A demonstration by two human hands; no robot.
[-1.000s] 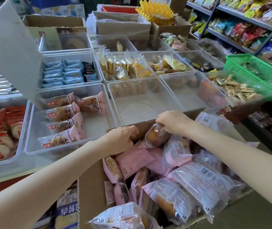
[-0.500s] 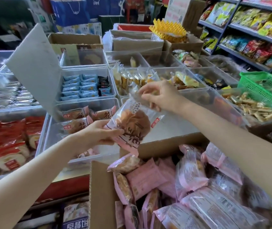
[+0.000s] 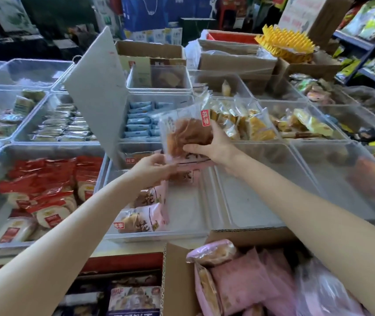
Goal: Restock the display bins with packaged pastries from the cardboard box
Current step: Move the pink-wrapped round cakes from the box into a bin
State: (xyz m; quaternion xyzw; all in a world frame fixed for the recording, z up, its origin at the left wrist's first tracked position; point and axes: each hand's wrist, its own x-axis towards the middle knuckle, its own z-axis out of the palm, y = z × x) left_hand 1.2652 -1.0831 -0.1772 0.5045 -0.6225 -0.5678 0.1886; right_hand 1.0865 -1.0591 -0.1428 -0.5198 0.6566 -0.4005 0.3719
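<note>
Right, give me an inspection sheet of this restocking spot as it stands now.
Surface: display table covered by a grid of clear plastic bins.
Job's things: pastry packet held over the pastry bin, which holds a few matching pink packets at its left; cardboard box below, open, full of pink packets.
Clutter: grey board standing tilted among the bins; red-packaged cakes in the bin to the left.
Hands: left hand pinches the packet's lower edge; right hand grips its right side.
Cables: nothing seen.
Surroundings: shop shelves of snacks at right; more cardboard boxes behind.
</note>
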